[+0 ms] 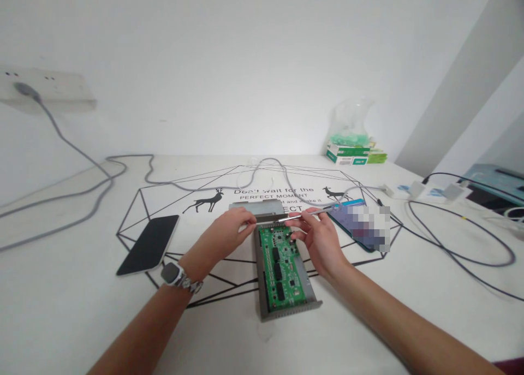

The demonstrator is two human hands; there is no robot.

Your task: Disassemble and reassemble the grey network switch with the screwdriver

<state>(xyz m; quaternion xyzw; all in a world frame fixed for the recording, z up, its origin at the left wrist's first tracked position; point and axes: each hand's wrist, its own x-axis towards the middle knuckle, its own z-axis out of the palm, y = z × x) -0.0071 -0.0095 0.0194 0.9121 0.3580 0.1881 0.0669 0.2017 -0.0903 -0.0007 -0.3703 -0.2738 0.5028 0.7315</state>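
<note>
A green circuit board (282, 271) lies in an open grey metal case (291, 311) in front of me. My left hand (235, 225), with a watch on the wrist, is closed, its thumb and fingertips pinching at the far left corner of the case. My right hand (317, 236) grips a slim silver screwdriver (301, 215) between thumb and fingers. The tool lies nearly level, its tip pointing left over the case's far end, close to my left fingertips. Whether the tip touches anything is too small to tell. A flat grey metal plate (262, 207) shows behind the case.
A dark-screened tablet or phone (149, 245) lies left, a blue-purple phone (356, 225) right. Grey cable (196, 188) winds along the back. A power strip (426, 191) with chargers and black cable stands right. Small boxes (347, 152) with a plastic bag (351, 124) stand against the wall.
</note>
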